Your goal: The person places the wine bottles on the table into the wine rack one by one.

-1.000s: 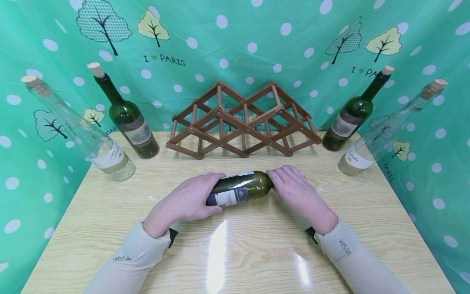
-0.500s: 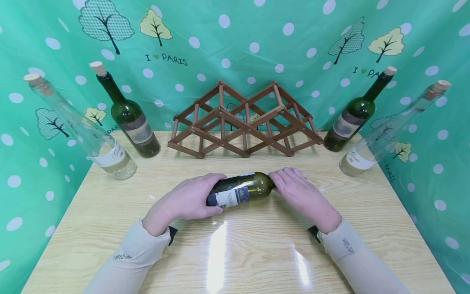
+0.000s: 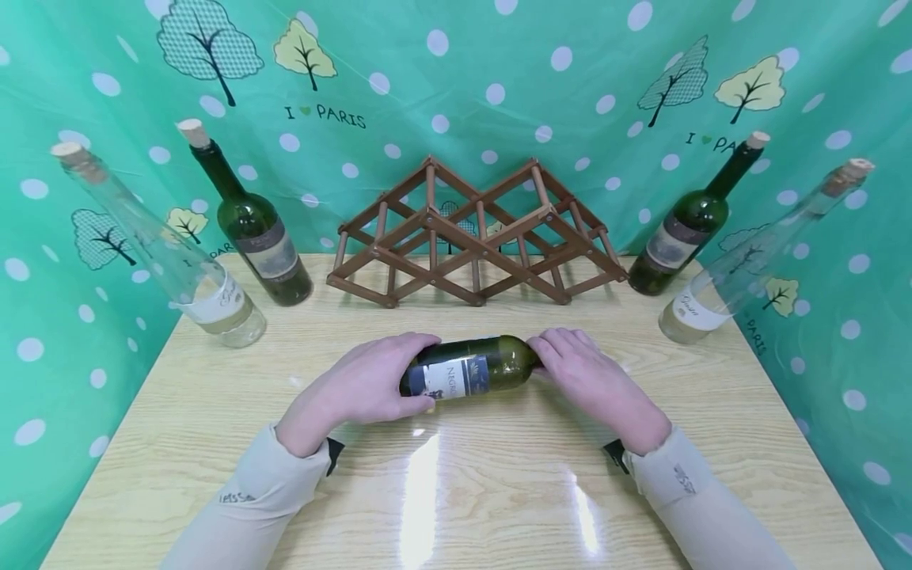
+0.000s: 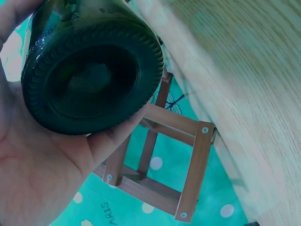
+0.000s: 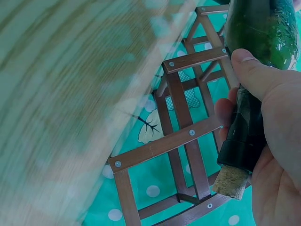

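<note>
A green wine bottle [image 3: 509, 364] with a white and dark blue label lies sideways between both hands, its base to the left and its neck to the right. My left hand [image 3: 363, 380] grips the body near the base, thumb on the near side. In the left wrist view the bottle's ridged base [image 4: 91, 89] faces the camera. Around the neck curl the fingers of my right hand [image 3: 587, 380]; the head view hides most of the neck. A cork [image 5: 230, 182] plugs the mouth in the right wrist view. I cannot tell whether the bottle touches the table.
Behind the bottle stands a brown wooden folding wine rack [image 3: 477, 252]. Corked bottles stand at the sides: a clear one [image 3: 217, 309] and a green one [image 3: 267, 253] at left, a green one [image 3: 673, 237] and a clear one [image 3: 698, 305] at right. A green curtain [image 3: 456, 79] hangs behind.
The bottle has turned about its long axis, so more of the label's lettering shows. It and my right hand have shifted slightly right, while the left hand keeps its grip.
</note>
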